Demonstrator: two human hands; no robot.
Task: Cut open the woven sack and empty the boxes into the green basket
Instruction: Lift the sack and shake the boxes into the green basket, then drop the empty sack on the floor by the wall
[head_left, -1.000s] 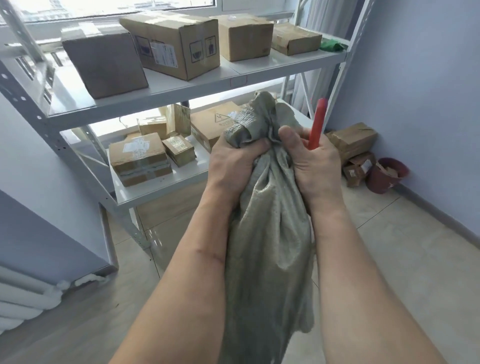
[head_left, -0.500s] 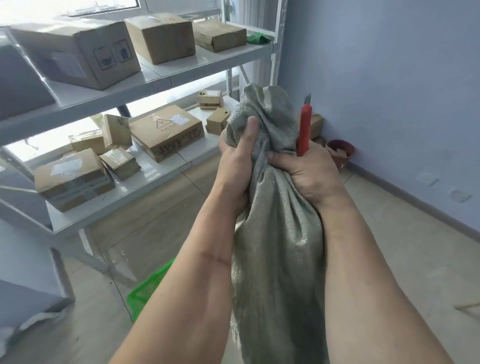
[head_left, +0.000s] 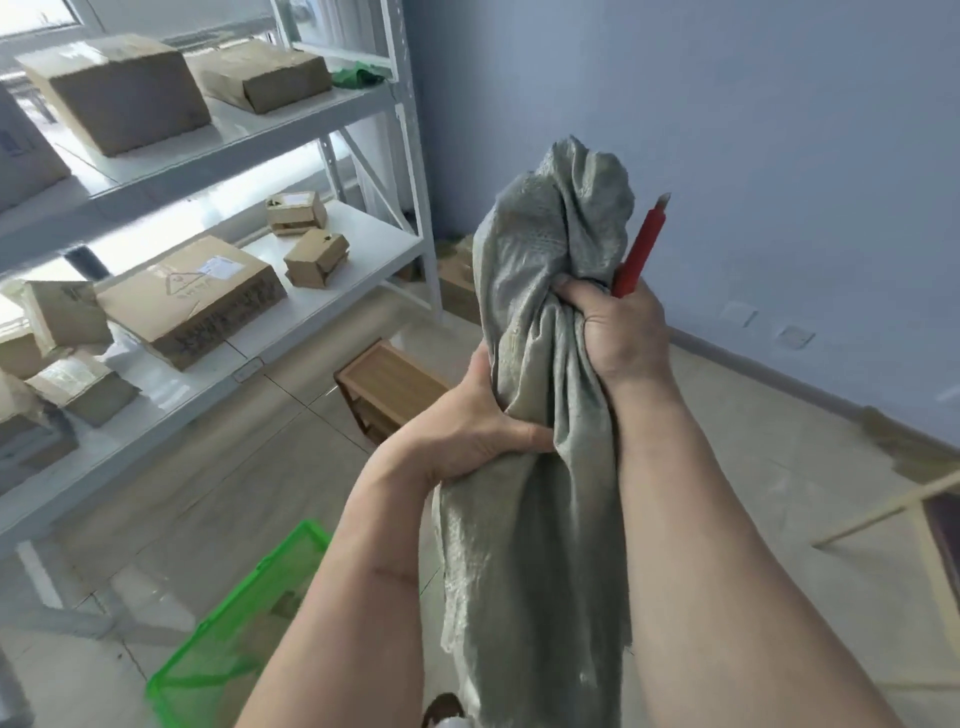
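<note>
Sack held upright in both hands, left hand now lower on it than half a second ago.

Since the earlier frame the left hand (head_left: 470, 421) has slid down the woven sack (head_left: 540, 415) and grips its gathered middle, while the right hand (head_left: 618, 325) clenches the neck together with a red utility knife (head_left: 640, 249), blade up. Left of and below the sack, the green basket (head_left: 228, 639) stands on the floor, its contents unclear. Cardboard boxes (head_left: 187, 299) lie on the white shelf rack (head_left: 332, 270) left of the sack.
</note>
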